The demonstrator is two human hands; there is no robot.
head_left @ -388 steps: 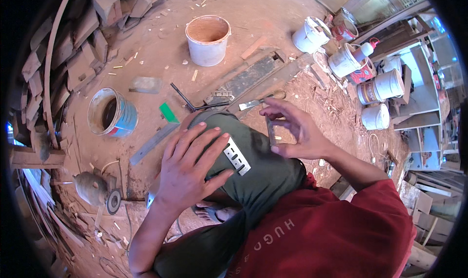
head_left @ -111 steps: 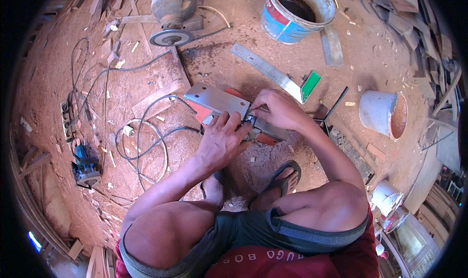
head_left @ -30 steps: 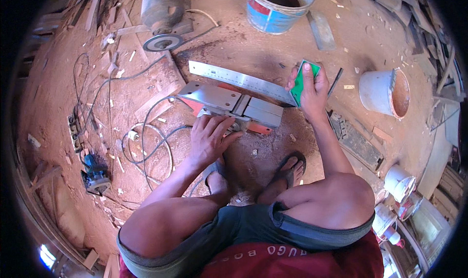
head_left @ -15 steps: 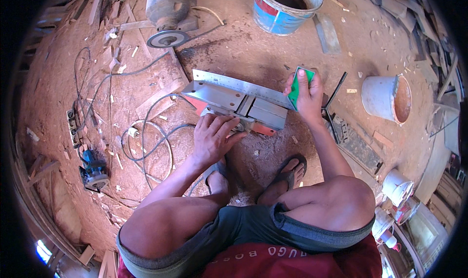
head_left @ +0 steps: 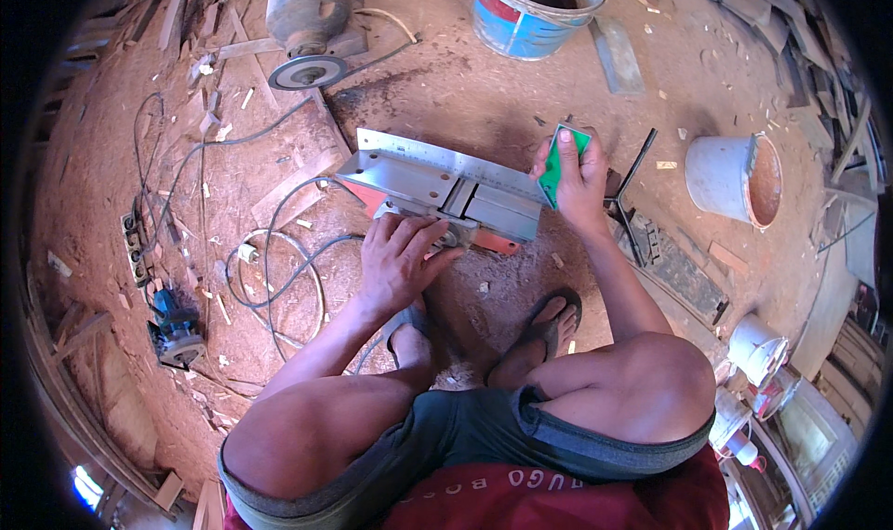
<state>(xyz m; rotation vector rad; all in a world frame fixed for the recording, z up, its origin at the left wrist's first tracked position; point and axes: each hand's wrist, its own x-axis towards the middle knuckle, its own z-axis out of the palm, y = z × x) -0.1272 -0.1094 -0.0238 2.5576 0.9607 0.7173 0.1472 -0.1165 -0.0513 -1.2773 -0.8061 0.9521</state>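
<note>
An orange-red electric hand planer rests upside down between my feet, its metal sole facing up. My left hand grips its near side, fingers over the edge and thumb by the round part there. In my right hand is the green handle of a try square, with the thumb lying on top. The square's marked steel blade stands on edge along the far side of the sole, across both sole plates. What supports the planer underneath is hidden.
A bench grinder and a blue-and-red bucket stand beyond the planer. To the right are a white bucket and a black metal bar. Cords, a power strip and a blue power tool lie at left among wood scraps.
The whole view has shifted slightly. Both hands keep their holds, and the square's blade stays along the planer's sole with little visible movement.
</note>
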